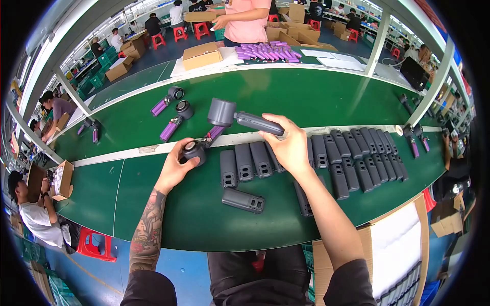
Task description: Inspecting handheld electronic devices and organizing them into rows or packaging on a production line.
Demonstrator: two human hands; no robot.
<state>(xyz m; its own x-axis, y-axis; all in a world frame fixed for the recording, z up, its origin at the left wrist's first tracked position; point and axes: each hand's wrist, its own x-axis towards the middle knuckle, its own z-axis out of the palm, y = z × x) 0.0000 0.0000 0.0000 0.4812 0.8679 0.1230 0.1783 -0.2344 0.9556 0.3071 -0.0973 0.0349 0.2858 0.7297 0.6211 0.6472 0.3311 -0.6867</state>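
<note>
My left hand (178, 162) is closed around a dark round device head (194, 151), its fingers at the rim. A purple battery cell (216, 133) reaches up and right from that head. My right hand (290, 145) grips a dark grey handle (259, 123) above the bench. A grey cylindrical head (222, 112) appears joined to the handle's left end, near the purple cell. Below, a loose grey handle casing (243, 200) lies on the green bench. Beyond my left hand lie two head-and-battery units (184, 109), (176, 93) with purple cells.
Rows of grey handle casings (365, 171) cover the bench's right half, partly behind my right arm. A white ledge (148, 149) crosses the bench. Purple cells (268, 51) lie piled at the far side before a person in pink. A cardboard box (201, 56) stands beside them.
</note>
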